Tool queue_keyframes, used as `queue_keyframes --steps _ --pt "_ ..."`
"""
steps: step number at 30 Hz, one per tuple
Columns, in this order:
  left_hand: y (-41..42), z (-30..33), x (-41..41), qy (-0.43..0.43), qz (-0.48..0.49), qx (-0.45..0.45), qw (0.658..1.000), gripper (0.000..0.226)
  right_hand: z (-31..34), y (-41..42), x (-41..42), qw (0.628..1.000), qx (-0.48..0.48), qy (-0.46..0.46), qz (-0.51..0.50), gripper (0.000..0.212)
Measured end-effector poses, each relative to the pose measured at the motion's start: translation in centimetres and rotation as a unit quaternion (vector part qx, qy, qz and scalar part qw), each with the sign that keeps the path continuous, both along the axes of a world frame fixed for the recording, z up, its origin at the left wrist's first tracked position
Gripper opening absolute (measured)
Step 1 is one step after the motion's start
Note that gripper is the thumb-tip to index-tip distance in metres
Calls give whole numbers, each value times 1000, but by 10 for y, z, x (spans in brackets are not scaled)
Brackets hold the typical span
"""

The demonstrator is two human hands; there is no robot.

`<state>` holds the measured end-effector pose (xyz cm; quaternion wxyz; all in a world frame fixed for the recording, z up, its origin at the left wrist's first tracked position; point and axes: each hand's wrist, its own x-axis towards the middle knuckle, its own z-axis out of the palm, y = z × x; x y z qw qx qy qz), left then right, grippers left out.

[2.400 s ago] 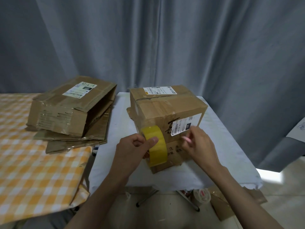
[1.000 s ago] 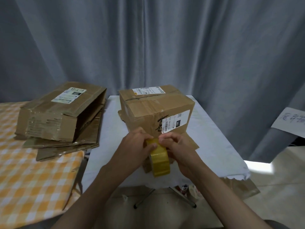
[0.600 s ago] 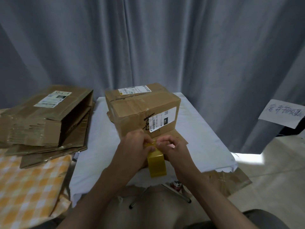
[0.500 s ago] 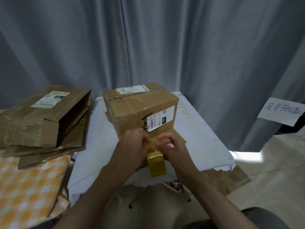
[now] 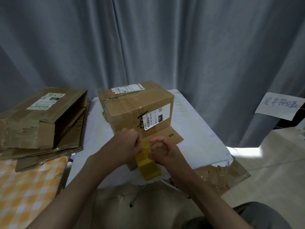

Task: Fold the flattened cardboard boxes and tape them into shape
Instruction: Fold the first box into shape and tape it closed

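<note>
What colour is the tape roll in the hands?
Yellow; the tape roll shows clearly in the head view.

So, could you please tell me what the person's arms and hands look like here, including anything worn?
Both forearms are bare, with no sleeves in view. The left hand and right hand wear no gloves, and no rings, watch or bracelet are visible.

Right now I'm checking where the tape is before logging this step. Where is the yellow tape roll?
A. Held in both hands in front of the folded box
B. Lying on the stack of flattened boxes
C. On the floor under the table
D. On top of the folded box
A: the yellow tape roll sits between the left hand and right hand, just in front of the folded box.
</note>
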<state>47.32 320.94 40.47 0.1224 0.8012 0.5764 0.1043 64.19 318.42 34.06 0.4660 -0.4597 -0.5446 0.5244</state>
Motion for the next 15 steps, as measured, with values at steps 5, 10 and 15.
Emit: queue_keyframes --steps 5,10,15 --pt "2 4 -7 8 -86 -22 996 6 2 0 0 1000 -1 8 16 35" --pt "7 6 -7 17 -127 -35 991 11 0 -1 0 999 31 -11 8 35" --pt "9 -3 -3 42 -125 49 990 12 -12 -13 -3 993 76 -84 40 53"
